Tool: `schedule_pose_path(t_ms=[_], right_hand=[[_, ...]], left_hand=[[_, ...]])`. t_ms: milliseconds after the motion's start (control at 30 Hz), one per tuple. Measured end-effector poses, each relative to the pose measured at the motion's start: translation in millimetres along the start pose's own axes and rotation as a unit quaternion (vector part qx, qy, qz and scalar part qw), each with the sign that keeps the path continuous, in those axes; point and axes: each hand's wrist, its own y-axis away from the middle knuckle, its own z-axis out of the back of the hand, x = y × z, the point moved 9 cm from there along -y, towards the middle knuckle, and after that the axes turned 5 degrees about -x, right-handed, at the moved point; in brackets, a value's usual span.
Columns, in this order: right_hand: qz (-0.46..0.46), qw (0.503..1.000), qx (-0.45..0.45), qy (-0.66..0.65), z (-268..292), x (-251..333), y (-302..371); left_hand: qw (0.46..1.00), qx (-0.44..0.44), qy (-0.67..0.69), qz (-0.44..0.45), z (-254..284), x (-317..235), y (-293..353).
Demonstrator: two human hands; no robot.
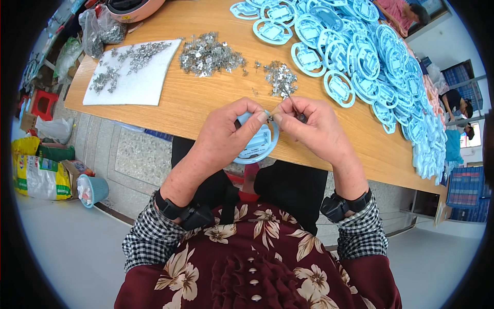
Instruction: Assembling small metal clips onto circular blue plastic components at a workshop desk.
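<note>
Gripping a blue oval part, the left hand nears the right hand, clasping a thin tool; work seems unfinished, with loose metal pieces left heaped.

– what's on the floor on the left?
– a yellow-and-green sack, with a blue bin just beside it, something pale inside.
– and past those?
– a white bag, then a red stool near it.
– see who's over on the right?
– someone in pink at the back, and someone in teal near the stacked blue crates.
– there's a pink tub, too, far left.
</note>
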Motion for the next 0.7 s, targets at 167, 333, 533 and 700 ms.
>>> schedule_pose_path(t_ms=[167, 333, 533, 700], right_hand=[[0.016, 0.999, 0.009, -0.043, -1, -7, -1], [-0.015, 0.992, 0.006, -0.128, 4, -18, 3], [-0.137, 0.959, 0.083, -0.234, -21, -41, 16], [-0.108, 0.924, -0.008, -0.366, -14, -56, 10]], left_hand=[[0.999, 0.029, -0.013, 0.019, -6, 1, 0], [0.990, 0.023, 0.114, 0.084, -1, 13, -5], [0.991, 0.069, 0.057, 0.103, -1, 21, -17], [0.926, -0.063, 0.321, 0.188, -2, 29, -2]])
